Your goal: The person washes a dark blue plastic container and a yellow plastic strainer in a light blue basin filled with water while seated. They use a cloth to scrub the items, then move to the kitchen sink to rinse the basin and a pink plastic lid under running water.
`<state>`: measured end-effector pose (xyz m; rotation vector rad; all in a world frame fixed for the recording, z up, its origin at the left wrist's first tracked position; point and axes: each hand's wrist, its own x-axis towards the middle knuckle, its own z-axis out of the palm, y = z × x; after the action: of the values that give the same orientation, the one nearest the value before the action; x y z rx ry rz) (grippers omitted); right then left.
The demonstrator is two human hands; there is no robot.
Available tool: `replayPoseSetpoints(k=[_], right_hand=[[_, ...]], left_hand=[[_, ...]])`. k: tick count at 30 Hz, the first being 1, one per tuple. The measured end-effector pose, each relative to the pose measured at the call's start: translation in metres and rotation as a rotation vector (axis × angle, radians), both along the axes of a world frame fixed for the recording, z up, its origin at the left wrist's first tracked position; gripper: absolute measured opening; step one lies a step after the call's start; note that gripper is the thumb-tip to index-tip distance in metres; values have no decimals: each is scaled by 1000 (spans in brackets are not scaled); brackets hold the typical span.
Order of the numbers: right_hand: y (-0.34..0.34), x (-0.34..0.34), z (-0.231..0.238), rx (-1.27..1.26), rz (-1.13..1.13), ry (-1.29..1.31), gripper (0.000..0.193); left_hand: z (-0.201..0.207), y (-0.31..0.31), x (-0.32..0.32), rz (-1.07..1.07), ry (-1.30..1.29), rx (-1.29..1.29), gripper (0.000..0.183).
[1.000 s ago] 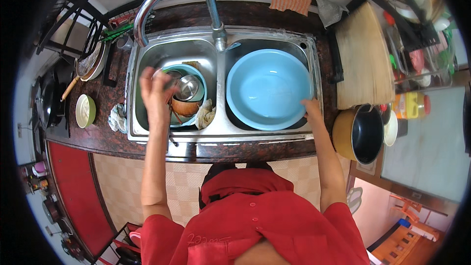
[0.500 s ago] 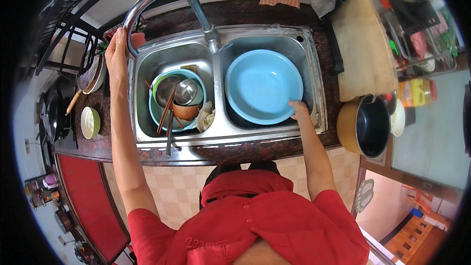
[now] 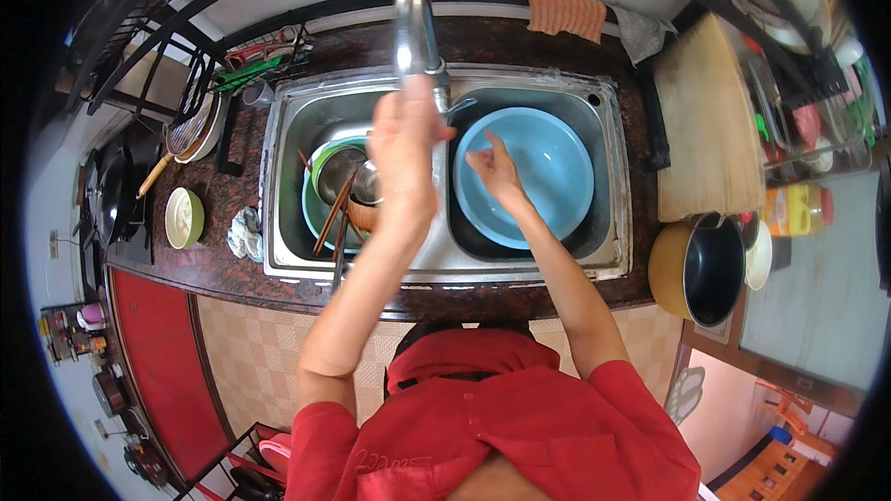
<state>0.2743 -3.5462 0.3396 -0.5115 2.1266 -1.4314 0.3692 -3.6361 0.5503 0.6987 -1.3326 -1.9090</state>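
Mid-frame, we can't tell if our blurry left hand (image 3: pixel 405 144) grips the tap (image 3: pixel 409 28), and our right hand (image 3: pixel 496 172), a bit wide, is over the blue tub (image 3: pixel 548 172).

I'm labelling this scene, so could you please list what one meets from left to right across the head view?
Light green bowl, crumpled cloth, left hand, light blue basin, gold-sided pot, yellow container.
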Motion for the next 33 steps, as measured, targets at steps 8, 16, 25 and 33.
replayPoseSetpoints(k=[8,16,25,33], right_hand=[[-63,-39,7,-129,-133,-28,45],[-127,3,46,337,29,424,27],[-122,15,40,201,-6,370,39],[-117,19,1,-20,-99,672,42]], left_hand=[[-4,24,-55,-239,15,154,32],[4,45,-99,-340,237,227,36],[-1,23,-107,-667,77,128,43],[-1,17,-104,-714,7,2,48]])
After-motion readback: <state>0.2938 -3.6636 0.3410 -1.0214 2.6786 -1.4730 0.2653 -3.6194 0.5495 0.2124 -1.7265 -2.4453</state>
